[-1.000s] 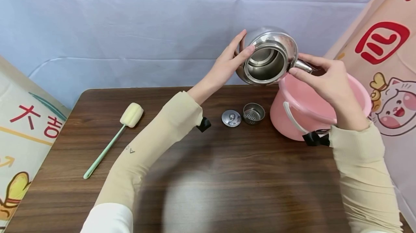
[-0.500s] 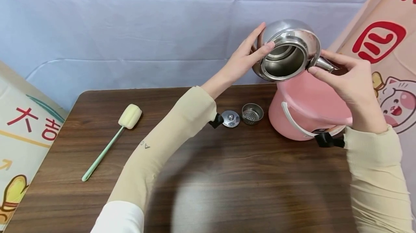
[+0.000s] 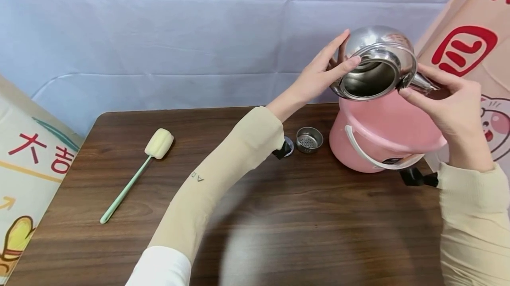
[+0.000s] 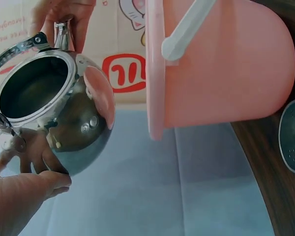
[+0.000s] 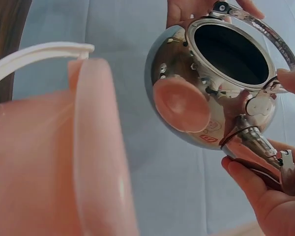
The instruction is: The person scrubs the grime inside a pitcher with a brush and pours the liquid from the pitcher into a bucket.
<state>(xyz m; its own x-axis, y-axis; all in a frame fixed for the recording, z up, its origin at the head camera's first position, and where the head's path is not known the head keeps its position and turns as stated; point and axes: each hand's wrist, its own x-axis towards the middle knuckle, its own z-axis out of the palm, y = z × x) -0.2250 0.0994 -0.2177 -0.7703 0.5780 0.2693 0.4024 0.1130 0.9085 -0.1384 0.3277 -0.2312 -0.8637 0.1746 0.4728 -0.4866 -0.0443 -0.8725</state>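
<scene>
A shiny steel kettle (image 3: 378,40), lid off, is held up tilted over the back rim of a pink bucket (image 3: 342,140), its round mouth facing the head camera. My left hand (image 3: 324,73) grips its left side, thumb near the mouth and fingers spread around the body. My right hand (image 3: 458,104) holds the spout end; in the right wrist view the fingers lie beneath the spout (image 5: 250,147) and the thumb is at the handle's hinge. The kettle's folded handle (image 5: 265,32) runs alongside the mouth.
On the brown table (image 3: 318,224), a perforated steel strainer (image 3: 309,140) stands left of the bucket. The kettle lid (image 3: 290,145) lies beside it, mostly hidden by my left wrist strap. A sponge brush (image 3: 159,143) with a green handle lies at the left.
Both hands have carried the kettle to the right, farther over the bucket, and its mouth has tipped lower. My left forearm now covers most of the lid.
</scene>
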